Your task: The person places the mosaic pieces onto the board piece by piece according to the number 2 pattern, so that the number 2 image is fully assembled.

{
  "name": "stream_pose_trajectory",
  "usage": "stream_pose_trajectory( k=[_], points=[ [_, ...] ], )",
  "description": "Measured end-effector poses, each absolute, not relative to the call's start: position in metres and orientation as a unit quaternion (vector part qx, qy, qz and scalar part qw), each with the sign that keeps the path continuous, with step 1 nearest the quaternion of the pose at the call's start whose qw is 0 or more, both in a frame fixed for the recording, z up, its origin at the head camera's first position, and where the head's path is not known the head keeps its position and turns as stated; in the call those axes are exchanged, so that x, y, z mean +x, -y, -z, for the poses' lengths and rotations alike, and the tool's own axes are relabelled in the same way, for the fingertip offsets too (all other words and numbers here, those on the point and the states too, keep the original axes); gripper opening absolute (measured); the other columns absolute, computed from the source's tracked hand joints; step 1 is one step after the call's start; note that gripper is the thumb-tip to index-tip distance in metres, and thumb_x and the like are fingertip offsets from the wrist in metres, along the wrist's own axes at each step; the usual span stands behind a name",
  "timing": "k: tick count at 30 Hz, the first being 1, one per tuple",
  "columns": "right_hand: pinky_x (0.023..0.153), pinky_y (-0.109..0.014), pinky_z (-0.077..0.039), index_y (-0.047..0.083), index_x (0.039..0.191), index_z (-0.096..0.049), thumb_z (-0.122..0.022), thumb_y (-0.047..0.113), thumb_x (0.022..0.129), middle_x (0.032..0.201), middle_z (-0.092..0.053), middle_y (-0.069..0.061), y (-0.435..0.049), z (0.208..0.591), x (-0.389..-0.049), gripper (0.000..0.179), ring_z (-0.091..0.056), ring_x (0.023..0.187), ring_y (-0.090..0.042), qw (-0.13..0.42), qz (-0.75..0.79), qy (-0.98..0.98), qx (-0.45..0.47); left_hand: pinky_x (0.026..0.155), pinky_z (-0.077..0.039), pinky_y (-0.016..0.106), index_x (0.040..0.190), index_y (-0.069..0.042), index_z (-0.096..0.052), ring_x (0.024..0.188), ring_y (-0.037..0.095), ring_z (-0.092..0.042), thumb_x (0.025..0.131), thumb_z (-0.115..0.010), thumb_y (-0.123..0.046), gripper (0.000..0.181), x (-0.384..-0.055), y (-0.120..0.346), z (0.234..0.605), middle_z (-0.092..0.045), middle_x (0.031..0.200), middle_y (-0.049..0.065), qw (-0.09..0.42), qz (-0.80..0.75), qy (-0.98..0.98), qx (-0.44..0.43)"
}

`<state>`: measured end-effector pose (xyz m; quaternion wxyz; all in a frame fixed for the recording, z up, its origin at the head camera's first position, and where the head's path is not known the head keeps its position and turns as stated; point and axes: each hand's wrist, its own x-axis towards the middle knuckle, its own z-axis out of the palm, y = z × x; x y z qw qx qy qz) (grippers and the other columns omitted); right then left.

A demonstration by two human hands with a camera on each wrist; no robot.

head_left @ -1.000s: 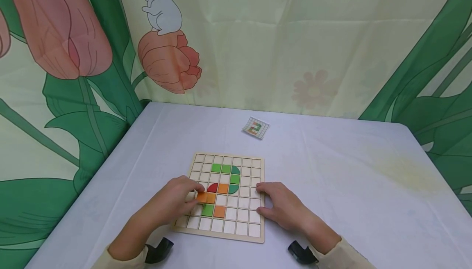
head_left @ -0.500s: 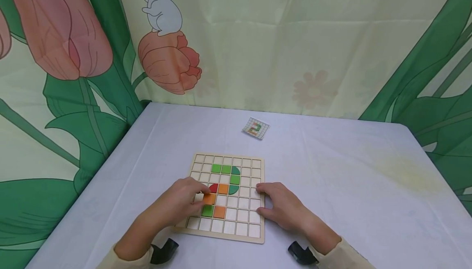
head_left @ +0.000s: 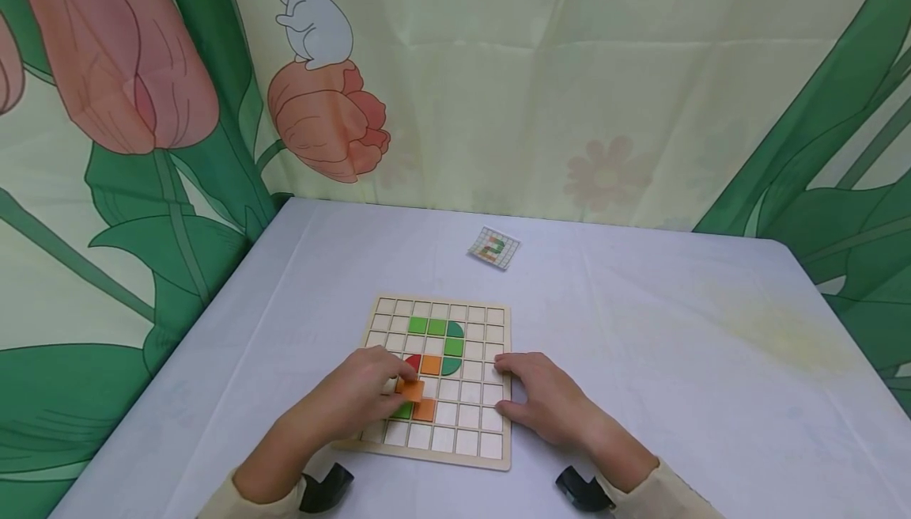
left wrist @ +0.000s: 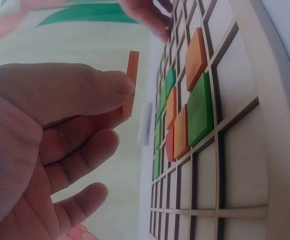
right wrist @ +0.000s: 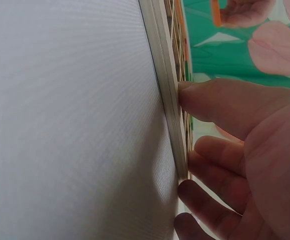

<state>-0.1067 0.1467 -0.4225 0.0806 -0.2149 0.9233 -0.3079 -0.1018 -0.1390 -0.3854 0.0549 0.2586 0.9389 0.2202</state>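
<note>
My left hand (head_left: 366,392) pinches an orange square tile (left wrist: 133,62) between thumb and forefinger, held above the wooden grid board (head_left: 506,424). In the left wrist view this tile stands edge-on, apart from the board. Beneath and around it, a red quarter-round tile (head_left: 413,361), an orange tile (head_left: 431,365), a green tile (left wrist: 199,111) and another orange tile (head_left: 425,411) lie in the grid. A further orange tile (left wrist: 181,127) in the grid shows in the left wrist view. My right hand (head_left: 544,400) rests thumb and fingertips on the board's right edge.
Green square tiles (head_left: 437,327) and dark green quarter-rounds (head_left: 451,365) form a curve in the upper grid. Behind the board lies a small pattern card (head_left: 494,248) on the white tablecloth (head_left: 676,329). A printed curtain (head_left: 484,107) hangs beyond the table.
My left hand has moved rightward across the board with the orange tile, which now hangs over the cells right of where it was. My right hand has stayed at the board's edge.
</note>
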Motion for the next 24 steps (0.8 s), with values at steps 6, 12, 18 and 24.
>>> stream_pose_trajectory(
  k=[6, 12, 18, 24],
  points=[
    [0.107, -0.048, -0.038, 0.002, 0.125, -0.063, -0.077, 0.015, 0.086, 0.136, -0.058, -0.009, -0.146, 0.423, -0.107, 0.044, -0.049, 0.129, -0.031, 0.082, 0.307, -0.924, -0.212, 0.077, -0.05, 0.031, 0.1, -0.012, -0.077, 0.085, 0.012, -0.054, 0.083, -0.078, -0.008, 0.017, -0.101, 0.133, 0.387, -0.067, 0.094, -0.007, 0.057, -0.214, -0.939, 0.264],
    [0.106, -0.048, -0.039, 0.002, 0.125, -0.063, -0.077, 0.015, 0.086, 0.135, -0.058, -0.009, -0.147, 0.423, -0.107, 0.044, -0.049, 0.128, -0.031, 0.076, 0.306, -0.924, -0.218, 0.089, -0.048, 0.039, 0.101, -0.013, -0.076, 0.094, 0.014, -0.059, 0.085, -0.078, -0.011, 0.017, -0.1, 0.13, 0.389, -0.069, 0.1, -0.005, 0.055, -0.206, -0.939, 0.269],
    [0.106, -0.049, -0.039, 0.001, 0.125, -0.063, -0.077, 0.015, 0.086, 0.135, -0.058, -0.01, -0.148, 0.423, -0.107, 0.044, -0.05, 0.128, -0.032, 0.073, 0.301, -0.924, -0.223, 0.088, -0.049, 0.037, 0.103, -0.014, -0.075, 0.095, 0.014, -0.058, 0.086, -0.077, -0.012, 0.017, -0.099, 0.13, 0.39, -0.068, 0.101, -0.007, 0.063, -0.209, -0.936, 0.276],
    [0.106, -0.049, -0.038, 0.0, 0.125, -0.062, -0.077, 0.015, 0.086, 0.135, -0.058, -0.012, -0.146, 0.422, -0.106, 0.044, -0.049, 0.128, -0.033, 0.082, 0.303, -0.924, -0.218, 0.086, -0.049, 0.035, 0.104, -0.016, -0.074, 0.095, 0.013, -0.056, 0.087, -0.078, -0.014, 0.018, -0.099, 0.128, 0.392, -0.065, 0.1, -0.009, 0.077, -0.215, -0.934, 0.276]
  ],
)
